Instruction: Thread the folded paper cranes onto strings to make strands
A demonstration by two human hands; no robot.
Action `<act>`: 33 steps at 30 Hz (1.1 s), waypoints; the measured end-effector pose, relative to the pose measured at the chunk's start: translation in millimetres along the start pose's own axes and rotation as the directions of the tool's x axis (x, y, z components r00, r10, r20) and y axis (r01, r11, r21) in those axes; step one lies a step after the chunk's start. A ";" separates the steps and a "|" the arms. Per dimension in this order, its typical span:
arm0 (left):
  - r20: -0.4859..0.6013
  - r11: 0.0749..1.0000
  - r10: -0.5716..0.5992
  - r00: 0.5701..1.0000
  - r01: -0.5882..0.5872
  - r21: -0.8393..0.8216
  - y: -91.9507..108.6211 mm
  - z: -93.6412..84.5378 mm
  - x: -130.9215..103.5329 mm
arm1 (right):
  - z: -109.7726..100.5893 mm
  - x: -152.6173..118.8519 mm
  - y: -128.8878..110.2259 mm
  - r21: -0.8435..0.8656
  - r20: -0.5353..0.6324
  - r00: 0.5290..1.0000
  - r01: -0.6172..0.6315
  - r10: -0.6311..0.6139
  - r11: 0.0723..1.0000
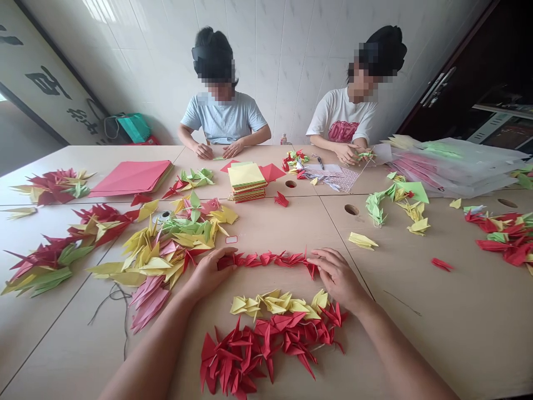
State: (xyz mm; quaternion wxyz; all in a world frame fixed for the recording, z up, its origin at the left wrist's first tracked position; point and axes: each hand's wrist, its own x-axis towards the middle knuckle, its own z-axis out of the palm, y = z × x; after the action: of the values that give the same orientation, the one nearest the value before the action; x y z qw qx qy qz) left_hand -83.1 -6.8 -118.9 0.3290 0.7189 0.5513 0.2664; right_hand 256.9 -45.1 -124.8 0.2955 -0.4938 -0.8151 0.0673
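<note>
A string of red folded paper cranes [266,259] stretches sideways across the table between my hands. My left hand [214,272] is closed around its left end, fingers curled over the last cranes. At the other end, my right hand [335,275] has its bent fingers and thumb on the end crane. Just nearer to me lies a row of yellow paper cranes [278,304]. Below that is a heap of strung red paper cranes [250,355], with bits of pale string showing among them.
Mixed cranes [158,250] pile up to the left, beside dark thread [120,300]. Red paper sheets [131,178] and a yellow-topped paper stack [247,176] stand farther back. Two people sit opposite, one handling green paper [365,155]. Plastic-wrapped paper [466,161] lies far right.
</note>
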 end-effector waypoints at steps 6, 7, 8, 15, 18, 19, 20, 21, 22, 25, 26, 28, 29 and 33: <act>0.000 1.000 0.005 1.000 -0.005 -0.023 3.5 -0.8 -0.9 | -1.5 7.8 -8.7 -0.082 0.025 0.999 0.050 -0.048 0.995; 0.000 1.000 0.006 1.000 -0.006 -0.027 3.4 -0.8 -0.9 | -1.1 9.9 -11.7 -0.103 0.058 0.996 0.075 -0.069 0.992; 0.002 1.000 0.006 1.000 -0.006 -0.030 3.0 -0.6 -0.9 | -0.4 11.9 -14.5 -0.120 0.096 0.991 0.099 -0.088 0.988; 0.022 1.000 0.013 1.000 -0.012 -0.024 -3.0 0.8 -1.0 | 3.1 20.4 -21.9 -0.198 0.246 0.968 0.108 -0.058 0.974; 0.029 0.999 0.028 0.999 -0.027 -0.022 -4.9 1.0 -1.3 | -0.7 26.6 -26.4 -0.202 0.247 0.968 0.105 -0.053 0.974; 0.032 0.999 0.029 0.999 -0.029 -0.026 -5.3 1.0 -1.3 | -1.8 29.3 -28.9 -0.201 0.244 0.968 0.110 -0.059 0.973; 0.033 0.999 0.029 0.999 -0.028 -0.030 -5.4 0.9 -1.3 | -2.3 32.0 -31.7 -0.199 0.243 0.968 0.120 -0.069 0.973; 0.033 0.999 0.028 0.999 -0.027 -0.030 -5.4 0.8 -1.3 | -2.2 34.5 -34.4 -0.196 0.246 0.966 0.131 -0.081 0.972; 0.030 0.999 0.028 0.999 -0.027 -0.026 -5.4 0.6 -1.4 | -1.4 36.6 -36.7 -0.192 0.254 0.963 0.142 -0.091 0.971; 0.022 0.999 0.037 0.999 -0.037 0.006 -4.8 0.0 -1.6 | 3.8 39.7 -39.5 -0.187 0.281 0.954 0.164 -0.108 0.969; 0.025 0.999 0.041 0.999 -0.041 0.017 -4.6 -0.2 -1.7 | 5.7 39.9 -39.3 -0.188 0.284 0.953 0.164 -0.106 0.968; 0.032 0.999 0.044 0.999 -0.045 0.025 -4.3 -0.4 -2.0 | 8.7 40.4 -38.7 -0.193 0.282 0.954 0.163 -0.104 0.968; 0.035 0.999 0.044 0.998 -0.045 0.026 -4.3 -0.5 -2.1 | 9.6 41.1 -39.0 -0.193 0.278 0.955 0.163 -0.105 0.967; 0.034 0.998 0.049 0.998 -0.050 0.034 -4.6 0.1 -2.6 | 12.7 48.1 -47.2 -0.178 0.272 0.953 0.190 -0.137 0.966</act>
State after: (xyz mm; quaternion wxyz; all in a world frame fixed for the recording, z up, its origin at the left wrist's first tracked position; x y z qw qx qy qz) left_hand -86.5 -8.5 -122.6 0.3191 0.7423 0.5322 0.2528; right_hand 197.6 -25.9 -96.3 0.1404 -0.4386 -0.8874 0.0230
